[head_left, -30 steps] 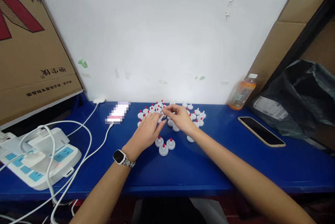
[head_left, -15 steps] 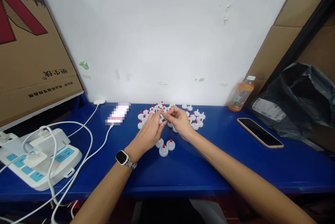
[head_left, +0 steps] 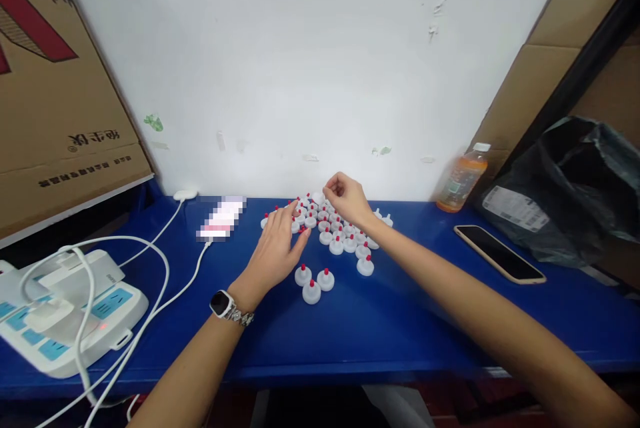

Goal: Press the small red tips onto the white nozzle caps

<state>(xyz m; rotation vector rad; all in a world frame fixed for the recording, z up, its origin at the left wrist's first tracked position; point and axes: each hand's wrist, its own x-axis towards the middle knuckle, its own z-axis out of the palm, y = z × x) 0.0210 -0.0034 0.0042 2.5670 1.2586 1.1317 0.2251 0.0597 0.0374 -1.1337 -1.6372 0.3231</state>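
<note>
Several white caps with red tips (head_left: 336, 235) stand clustered on the blue table (head_left: 390, 315) near the wall. Three more caps (head_left: 313, 281) sit apart, closer to me. My left hand (head_left: 276, 249), with a watch on its wrist, rests over the left side of the cluster, fingers partly curled, fingertips by a small red piece (head_left: 302, 230). My right hand (head_left: 347, 198) is raised over the back of the cluster, fingers pinched together; what they hold is too small to make out.
A white power strip (head_left: 60, 311) with plugs and white cables lies at the left. A phone (head_left: 223, 217) lies left of the caps, another phone (head_left: 497, 253) at the right. An orange drink bottle (head_left: 461, 177), a black bag (head_left: 575, 188) and cardboard boxes (head_left: 60, 81) stand around.
My hands, which met over the middle of the cluster, have parted. The right hand rose toward the back of the cluster; the left stayed at the left side.
</note>
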